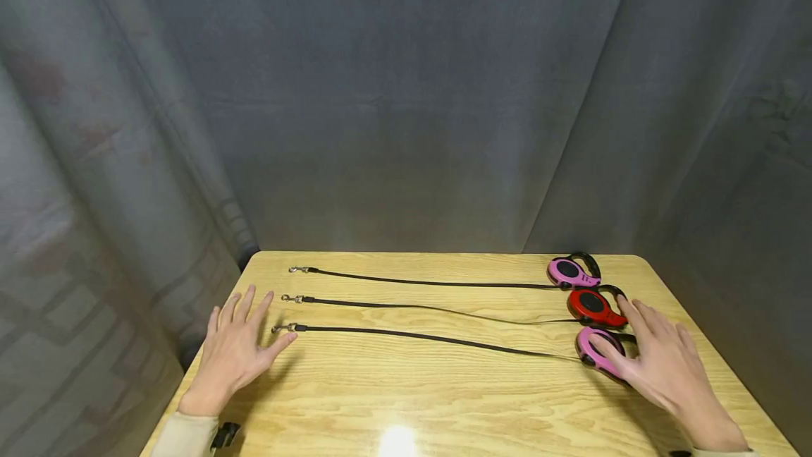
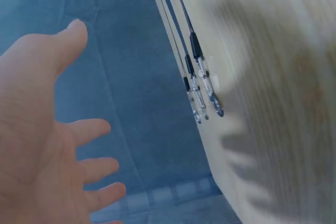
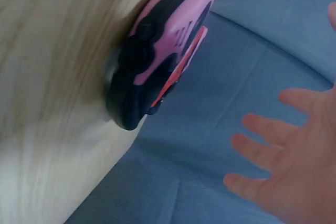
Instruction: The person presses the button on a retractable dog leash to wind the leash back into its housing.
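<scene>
Three retractable dog leashes lie on a wooden table, their cords drawn out leftward in rows. The far pink leash (image 1: 567, 271) and the red leash (image 1: 593, 307) sit behind the near pink leash (image 1: 598, 352), at the table's right side. Metal snap hooks (image 1: 283, 328) end the cords at the left. My left hand (image 1: 233, 351) is spread beside the hooks, apart from them in the left wrist view. Over the near pink leash hovers my right hand (image 1: 666, 358), hiding part of its handle; the right wrist view shows a gap between that hand (image 3: 294, 150) and the leash (image 3: 176, 30).
The light wooden table (image 1: 406, 386) has rounded far corners. Grey curtains (image 1: 393, 104) hang behind it and along both sides. A bright light reflection (image 1: 397, 441) lies at the table's near middle.
</scene>
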`<state>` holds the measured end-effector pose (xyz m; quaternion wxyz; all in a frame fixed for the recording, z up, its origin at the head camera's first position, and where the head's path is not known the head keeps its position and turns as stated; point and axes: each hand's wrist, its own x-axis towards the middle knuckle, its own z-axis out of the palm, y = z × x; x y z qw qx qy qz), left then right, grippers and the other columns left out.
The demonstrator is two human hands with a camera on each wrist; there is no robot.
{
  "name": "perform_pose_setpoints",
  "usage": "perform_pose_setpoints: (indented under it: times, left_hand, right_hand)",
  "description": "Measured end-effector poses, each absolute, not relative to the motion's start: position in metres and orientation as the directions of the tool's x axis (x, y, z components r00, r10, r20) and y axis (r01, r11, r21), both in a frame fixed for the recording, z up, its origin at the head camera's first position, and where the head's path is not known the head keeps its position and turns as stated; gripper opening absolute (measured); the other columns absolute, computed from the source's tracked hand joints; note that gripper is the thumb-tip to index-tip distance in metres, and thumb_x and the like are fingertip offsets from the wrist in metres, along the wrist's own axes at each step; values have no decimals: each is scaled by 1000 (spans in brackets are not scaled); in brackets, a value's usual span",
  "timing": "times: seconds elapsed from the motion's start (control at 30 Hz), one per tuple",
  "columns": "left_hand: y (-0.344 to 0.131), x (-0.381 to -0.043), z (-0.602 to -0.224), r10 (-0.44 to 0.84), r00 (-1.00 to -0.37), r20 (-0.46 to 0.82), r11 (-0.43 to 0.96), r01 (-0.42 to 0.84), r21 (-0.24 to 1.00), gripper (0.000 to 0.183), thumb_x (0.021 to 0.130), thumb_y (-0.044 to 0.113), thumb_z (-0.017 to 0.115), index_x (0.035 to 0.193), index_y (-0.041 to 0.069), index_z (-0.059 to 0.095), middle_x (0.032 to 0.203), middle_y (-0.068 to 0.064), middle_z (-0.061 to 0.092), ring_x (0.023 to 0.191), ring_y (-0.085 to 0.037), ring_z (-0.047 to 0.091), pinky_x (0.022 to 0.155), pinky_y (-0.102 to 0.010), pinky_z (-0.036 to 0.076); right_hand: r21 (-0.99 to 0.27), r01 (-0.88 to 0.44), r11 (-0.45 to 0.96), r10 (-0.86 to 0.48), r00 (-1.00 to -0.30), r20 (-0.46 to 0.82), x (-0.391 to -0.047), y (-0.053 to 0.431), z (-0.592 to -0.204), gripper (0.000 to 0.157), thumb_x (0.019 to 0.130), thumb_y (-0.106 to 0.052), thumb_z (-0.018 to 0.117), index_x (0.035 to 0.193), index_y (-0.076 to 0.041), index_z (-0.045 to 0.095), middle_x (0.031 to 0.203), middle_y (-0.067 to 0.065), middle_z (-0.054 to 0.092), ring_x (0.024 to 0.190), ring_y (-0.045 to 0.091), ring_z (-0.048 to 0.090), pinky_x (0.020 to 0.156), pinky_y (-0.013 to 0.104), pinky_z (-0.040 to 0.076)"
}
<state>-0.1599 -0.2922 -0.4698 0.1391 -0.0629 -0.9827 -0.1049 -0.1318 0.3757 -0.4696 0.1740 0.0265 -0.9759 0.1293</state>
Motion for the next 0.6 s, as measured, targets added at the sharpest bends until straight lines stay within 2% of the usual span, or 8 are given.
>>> perform_pose_setpoints:
  times: [0.1, 0.23, 0.4, 0.6]
  left_hand:
    - [-293, -160, -471, 95, -950, 297, 967, 159, 200, 89, 93, 66, 70, 157, 6, 52, 164, -32, 40, 147, -57, 38, 115, -79, 25]
    - [-295, -162, -477, 92, -949, 300, 963, 161, 216, 82, 95, 60, 72, 155, 6, 54, 160, -31, 46, 139, -60, 46, 109, -78, 34]
    - [-298, -165, -483, 95, -942, 322, 958, 175, 227, 76, 95, 52, 76, 151, 4, 58, 152, -34, 54, 130, -61, 53, 102, -77, 42]
    - [-303, -168, -488, 107, -948, 299, 948, 187, 256, 73, 97, 48, 76, 148, 0, 59, 146, -35, 58, 127, -60, 57, 100, -73, 46]
  right_hand:
    - [-262, -138, 955, -26, -921, 389, -132, 379, -473, 99, 89, -56, 80, 161, -2, 41, 143, 41, 54, 128, 60, 51, 101, 77, 32]
    - [-293, -152, 944, -25, -918, 397, -132, 386, -477, 98, 87, -51, 83, 156, 6, 44, 136, 42, 60, 116, 64, 57, 90, 72, 41]
    - [-340, -113, 934, 10, -940, 340, -129, 394, -482, 85, 87, -51, 84, 138, 10, 53, 127, 40, 64, 107, 64, 60, 84, 71, 43]
    - [-329, -140, 934, -10, -930, 367, -125, 401, -490, 66, 84, -45, 88, 114, 8, 64, 110, 31, 69, 102, 53, 64, 82, 62, 46]
